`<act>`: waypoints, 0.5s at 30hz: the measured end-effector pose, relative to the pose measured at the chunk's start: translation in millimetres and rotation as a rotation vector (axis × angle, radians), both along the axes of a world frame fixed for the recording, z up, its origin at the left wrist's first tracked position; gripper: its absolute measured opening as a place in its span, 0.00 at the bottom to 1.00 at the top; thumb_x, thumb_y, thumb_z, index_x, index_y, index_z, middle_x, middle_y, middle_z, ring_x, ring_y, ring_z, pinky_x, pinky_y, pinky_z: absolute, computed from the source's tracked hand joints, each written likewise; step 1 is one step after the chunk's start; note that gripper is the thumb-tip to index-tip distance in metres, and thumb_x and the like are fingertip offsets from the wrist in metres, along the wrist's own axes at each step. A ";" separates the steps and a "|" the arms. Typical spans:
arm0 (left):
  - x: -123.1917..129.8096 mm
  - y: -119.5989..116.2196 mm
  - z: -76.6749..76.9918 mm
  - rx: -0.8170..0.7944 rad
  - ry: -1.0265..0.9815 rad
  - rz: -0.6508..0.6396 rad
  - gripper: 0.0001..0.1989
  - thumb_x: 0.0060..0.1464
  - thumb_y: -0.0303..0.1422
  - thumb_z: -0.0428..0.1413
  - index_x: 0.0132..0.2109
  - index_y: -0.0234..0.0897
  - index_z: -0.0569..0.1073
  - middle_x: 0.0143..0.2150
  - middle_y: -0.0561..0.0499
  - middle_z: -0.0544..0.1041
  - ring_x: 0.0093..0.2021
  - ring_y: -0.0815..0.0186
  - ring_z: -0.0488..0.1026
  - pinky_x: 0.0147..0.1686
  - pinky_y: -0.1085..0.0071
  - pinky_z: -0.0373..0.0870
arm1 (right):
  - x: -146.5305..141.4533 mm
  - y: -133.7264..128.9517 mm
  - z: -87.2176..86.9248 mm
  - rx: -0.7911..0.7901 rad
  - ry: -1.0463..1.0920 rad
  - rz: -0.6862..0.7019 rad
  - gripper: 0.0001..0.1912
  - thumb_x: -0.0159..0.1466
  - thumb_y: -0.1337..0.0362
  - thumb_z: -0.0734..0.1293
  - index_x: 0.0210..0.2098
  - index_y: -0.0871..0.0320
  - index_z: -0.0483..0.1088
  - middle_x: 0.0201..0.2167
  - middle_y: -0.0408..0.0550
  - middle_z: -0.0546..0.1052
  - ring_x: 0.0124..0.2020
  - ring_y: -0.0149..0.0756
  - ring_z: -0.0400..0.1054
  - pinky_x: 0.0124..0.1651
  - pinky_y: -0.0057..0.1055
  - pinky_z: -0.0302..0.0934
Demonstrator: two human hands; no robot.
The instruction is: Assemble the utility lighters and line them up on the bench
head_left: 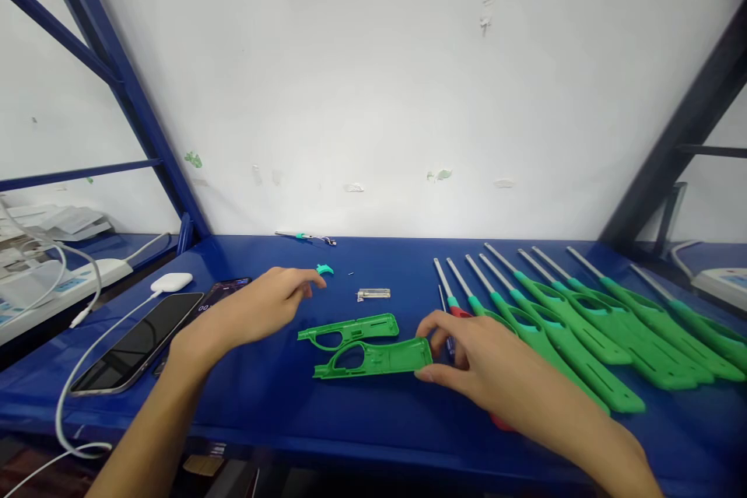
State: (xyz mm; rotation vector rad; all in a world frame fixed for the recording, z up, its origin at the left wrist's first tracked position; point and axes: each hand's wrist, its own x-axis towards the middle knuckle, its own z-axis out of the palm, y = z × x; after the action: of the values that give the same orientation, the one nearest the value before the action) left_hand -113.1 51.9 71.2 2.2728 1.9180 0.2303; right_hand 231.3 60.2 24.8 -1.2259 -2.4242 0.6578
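Observation:
My right hand (475, 358) pinches the wide end of a green lighter handle half (397, 358), thumb at the near edge and fingers at the far one. Its hollow inside faces up. Just behind it lies a second green half shell (365, 327), also with a finger loop. My left hand (280, 296) hovers with loosely bent, parted fingers, the fingertips close beside a small teal trigger (325, 270); I cannot tell if they touch it. A clear fuel tank (374, 293) with a metal valve lies behind the shells, near a tiny pin (351, 274).
Several assembled green lighters (583, 319) with metal tubes fill the right side. A red-handled tool (458, 311) lies partly under my right hand. A wired metal nozzle (306, 236) rests by the wall. Phones (137, 342) and a white cable (87, 373) lie left.

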 end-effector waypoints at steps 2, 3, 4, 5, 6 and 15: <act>-6.3 11.5 7.7 0.005 0.074 0.014 0.22 0.69 0.31 0.46 0.60 0.45 0.80 0.54 0.48 0.85 0.56 0.53 0.80 0.58 0.57 0.75 | 4.9 1.0 1.9 -0.029 0.057 0.010 0.14 0.67 0.58 0.75 0.52 0.45 0.76 0.32 0.38 0.85 0.30 0.40 0.79 0.35 0.32 0.68; -10.2 19.3 12.4 0.005 0.115 0.024 0.20 0.71 0.32 0.47 0.60 0.44 0.80 0.55 0.47 0.84 0.57 0.52 0.80 0.59 0.55 0.74 | 7.2 1.5 3.4 -0.053 0.093 0.011 0.14 0.67 0.59 0.75 0.52 0.45 0.76 0.33 0.38 0.85 0.29 0.38 0.79 0.36 0.31 0.68; -14.5 28.3 17.4 0.004 0.156 0.034 0.18 0.73 0.33 0.49 0.60 0.42 0.79 0.55 0.46 0.83 0.57 0.52 0.80 0.59 0.54 0.74 | 9.0 1.9 5.4 -0.078 0.134 0.006 0.14 0.66 0.61 0.75 0.52 0.44 0.76 0.35 0.37 0.86 0.29 0.37 0.79 0.36 0.31 0.69; -19.0 38.5 22.4 -0.002 0.199 0.042 0.15 0.73 0.36 0.53 0.60 0.40 0.79 0.55 0.44 0.83 0.55 0.53 0.80 0.58 0.52 0.75 | 10.3 2.0 7.8 -0.102 0.170 -0.001 0.14 0.65 0.62 0.75 0.50 0.44 0.76 0.37 0.37 0.87 0.29 0.36 0.79 0.36 0.30 0.69; -23.4 49.7 27.1 -0.007 0.241 0.048 0.15 0.73 0.39 0.58 0.59 0.37 0.77 0.55 0.44 0.81 0.54 0.53 0.80 0.57 0.50 0.77 | 11.2 1.9 10.4 -0.125 0.197 -0.008 0.14 0.65 0.63 0.75 0.49 0.44 0.76 0.38 0.37 0.87 0.29 0.35 0.79 0.36 0.29 0.69; -58.9 146.2 30.1 0.034 0.479 0.040 0.19 0.71 0.39 0.62 0.63 0.37 0.74 0.62 0.42 0.76 0.55 0.53 0.79 0.53 0.50 0.80 | 23.6 1.8 26.0 -0.121 0.293 -0.073 0.15 0.64 0.55 0.76 0.50 0.44 0.79 0.33 0.38 0.87 0.30 0.37 0.81 0.36 0.29 0.72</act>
State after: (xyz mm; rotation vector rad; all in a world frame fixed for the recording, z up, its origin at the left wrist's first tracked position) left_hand -172.0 198.1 101.3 2.4818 2.1840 -0.3104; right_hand 255.0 62.0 50.8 -1.1649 -2.1164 0.9053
